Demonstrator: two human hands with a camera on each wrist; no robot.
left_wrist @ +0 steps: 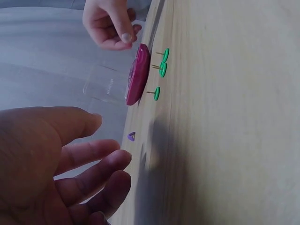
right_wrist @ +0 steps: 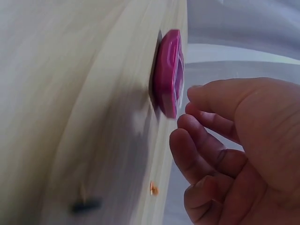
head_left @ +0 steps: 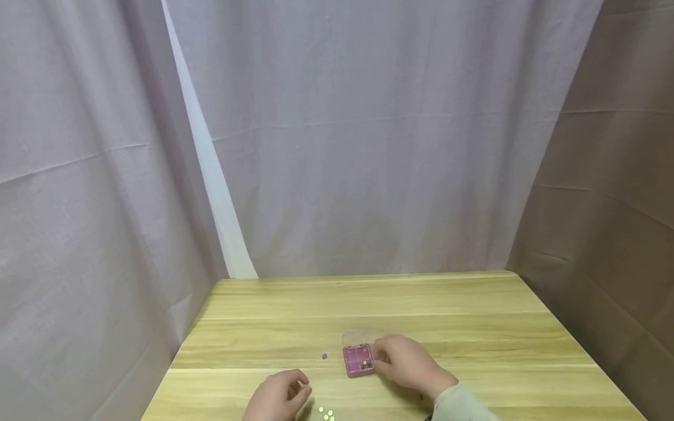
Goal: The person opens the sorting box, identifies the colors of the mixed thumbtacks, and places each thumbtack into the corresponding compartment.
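A pink compartment box (head_left: 359, 368) lies on the table with its clear lid (head_left: 356, 338) raised at the back. A small pale and dark item (head_left: 365, 363) sits in its near right compartment. Beside the box's right edge is my right hand (head_left: 408, 362), fingers loosely bent, with nothing visible between them. My left hand (head_left: 276, 397) hovers low at the front left, relaxed and without anything in it. Several thumbtacks (head_left: 326, 416) lie to its right; those in the left wrist view are green tacks (left_wrist: 162, 69) with points sticking out.
A small purple piece (head_left: 324, 356) lies left of the box. In the right wrist view, an orange tack (right_wrist: 153, 188) and a blurred dark tack (right_wrist: 86, 205) lie near my right hand. Grey curtains (head_left: 368, 146) stand behind the wooden table (head_left: 295, 304).
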